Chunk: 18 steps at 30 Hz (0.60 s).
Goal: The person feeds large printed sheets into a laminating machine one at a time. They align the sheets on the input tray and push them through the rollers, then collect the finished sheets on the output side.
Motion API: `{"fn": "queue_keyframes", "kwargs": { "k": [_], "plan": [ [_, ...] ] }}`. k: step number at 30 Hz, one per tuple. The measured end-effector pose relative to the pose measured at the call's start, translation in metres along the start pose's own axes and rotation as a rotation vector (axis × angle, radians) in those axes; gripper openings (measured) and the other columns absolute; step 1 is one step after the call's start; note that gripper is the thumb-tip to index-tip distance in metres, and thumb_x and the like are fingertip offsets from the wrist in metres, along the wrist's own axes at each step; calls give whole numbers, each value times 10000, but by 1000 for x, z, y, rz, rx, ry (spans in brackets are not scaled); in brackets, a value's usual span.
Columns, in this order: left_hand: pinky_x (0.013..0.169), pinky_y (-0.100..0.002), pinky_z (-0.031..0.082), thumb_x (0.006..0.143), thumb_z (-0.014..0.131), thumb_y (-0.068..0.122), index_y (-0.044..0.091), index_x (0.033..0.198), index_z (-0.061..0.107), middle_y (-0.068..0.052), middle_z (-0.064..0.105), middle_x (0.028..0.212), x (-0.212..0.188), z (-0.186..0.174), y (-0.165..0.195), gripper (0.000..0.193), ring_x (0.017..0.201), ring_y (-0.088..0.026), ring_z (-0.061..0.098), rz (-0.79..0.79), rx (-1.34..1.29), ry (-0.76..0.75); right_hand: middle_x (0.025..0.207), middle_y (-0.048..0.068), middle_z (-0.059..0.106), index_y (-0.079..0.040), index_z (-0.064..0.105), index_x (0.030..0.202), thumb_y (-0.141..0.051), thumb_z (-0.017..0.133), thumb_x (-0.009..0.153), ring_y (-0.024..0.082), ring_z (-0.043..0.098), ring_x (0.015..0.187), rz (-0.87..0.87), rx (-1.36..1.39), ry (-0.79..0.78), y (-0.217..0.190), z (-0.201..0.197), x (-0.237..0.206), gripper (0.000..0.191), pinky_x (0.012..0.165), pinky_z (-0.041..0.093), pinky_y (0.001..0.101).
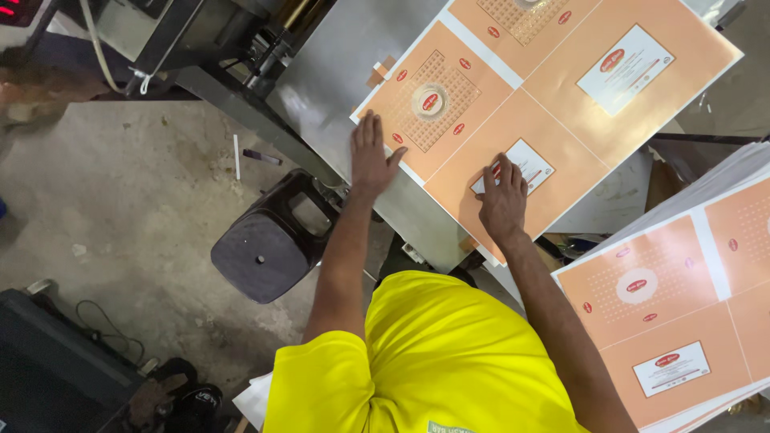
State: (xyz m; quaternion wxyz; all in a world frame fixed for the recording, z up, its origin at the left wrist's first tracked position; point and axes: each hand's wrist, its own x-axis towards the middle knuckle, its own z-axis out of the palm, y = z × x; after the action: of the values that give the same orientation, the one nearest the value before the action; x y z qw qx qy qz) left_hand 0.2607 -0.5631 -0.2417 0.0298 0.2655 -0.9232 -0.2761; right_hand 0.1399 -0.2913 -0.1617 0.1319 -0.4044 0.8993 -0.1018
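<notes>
Head view: my left hand (370,156) and right hand (504,200) press open, flat fingers on the orange sheet (513,120), gripping nothing, steadying it on the counter (337,72).

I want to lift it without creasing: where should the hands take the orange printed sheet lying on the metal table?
Probably by the near edge of the orange printed sheet, coming from the person's side: it lies flat and overhangs the metal table there, below the right hand.

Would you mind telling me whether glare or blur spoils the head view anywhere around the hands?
Head view: mild sheen on the printed orange sheet under both hands; left hand and right hand reasonably sharp; the yellow shirt is very bright; the top-left corner is dark.
</notes>
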Motion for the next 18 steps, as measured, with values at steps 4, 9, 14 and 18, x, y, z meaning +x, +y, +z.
{"fn": "queue_keyframes", "kwargs": {
  "k": [4, 9, 14, 18],
  "plan": [
    [1266, -573, 134, 981, 638, 547, -88, 1585, 235, -260, 206, 1677, -6, -7, -15, 965, 1567, -405, 180, 50, -8, 13, 1617, 298, 320, 51, 516, 1426, -74, 760, 859, 497, 339, 1473, -1, -18, 9, -1, 10, -1, 630, 1155, 348, 586],
    [1275, -580, 123, 994, 638, 535, -86, 1598, 221, -264, 194, 1691, -12, 1, -20, 962, 1585, -401, 171, 59, -43, 47, 1620, 332, 264, 45, 499, 1436, -149, 753, 870, 520, 253, 1508, 58, 62, -81, -9, 14, -4, 650, 1186, 274, 606],
    [1276, -579, 105, 997, 630, 541, -75, 1604, 200, -264, 180, 1692, -11, 4, -23, 966, 1585, -403, 152, 29, -37, 0, 1643, 327, 232, 38, 488, 1462, -204, 732, 914, 498, 226, 1534, 49, 99, -87, -17, 16, -4, 646, 1223, 249, 600],
    [1279, -576, 91, 1004, 619, 545, -77, 1609, 182, -266, 164, 1697, -12, 5, -24, 972, 1589, -403, 135, 28, -48, -5, 1646, 329, 220, 31, 496, 1460, -192, 731, 902, 499, 215, 1535, 45, 96, -97, -15, 17, -4, 645, 1218, 239, 597]
  ]
}}
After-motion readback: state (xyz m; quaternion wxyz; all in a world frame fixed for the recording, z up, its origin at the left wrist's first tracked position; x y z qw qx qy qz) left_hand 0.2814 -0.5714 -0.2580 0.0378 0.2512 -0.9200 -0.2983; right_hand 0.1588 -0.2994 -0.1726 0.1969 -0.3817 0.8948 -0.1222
